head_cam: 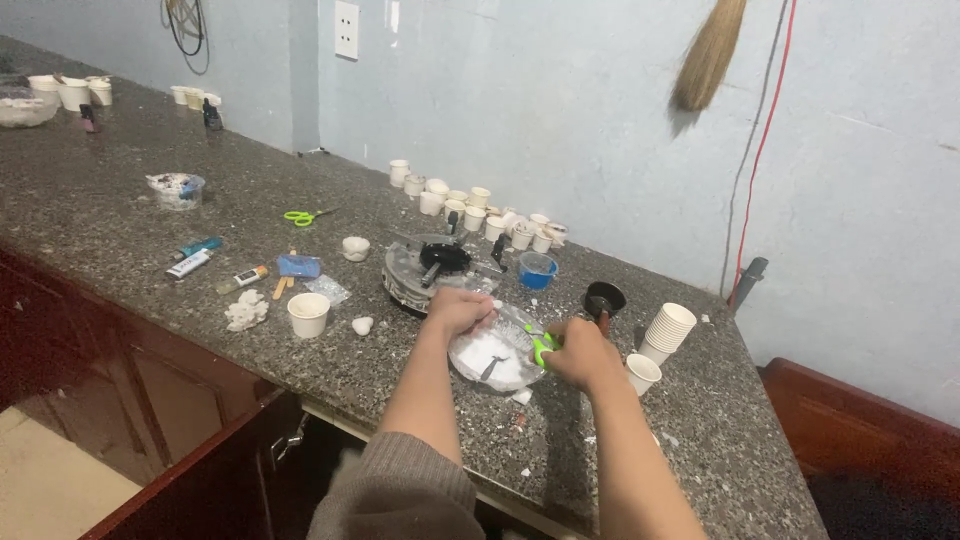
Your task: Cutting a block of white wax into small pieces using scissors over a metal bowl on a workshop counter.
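A: Head view: we're looking down at a speckled grey granite counter (120, 190). Our left hand (457, 312) is curling its fingers over the far rim of a clear shallow plastic bowl of white powder (492, 352), gripping whatever is under them; can't tell what.

B: Right hand (580, 352)?

A: Clenching around green-handled scissors (541, 347), right at the bowl's right edge. Blades aren't showing clearly.

B: Where's the bowl sitting?

A: Near the counter's front edge, just in front of a round black-and-clear machine (428, 270). We're also seeing a small blue bowl (537, 270) behind it and a black funnel-shaped cup (604, 298) just beyond the right hand.

B: Cups?

A: A stack of white paper cups (667, 332) and a single white cup (642, 373) are standing right of that hand. Another white cup (308, 313) is standing well left, beside a white crumbly lump (246, 311). A second green pair of scissors (303, 216) is lying further back.
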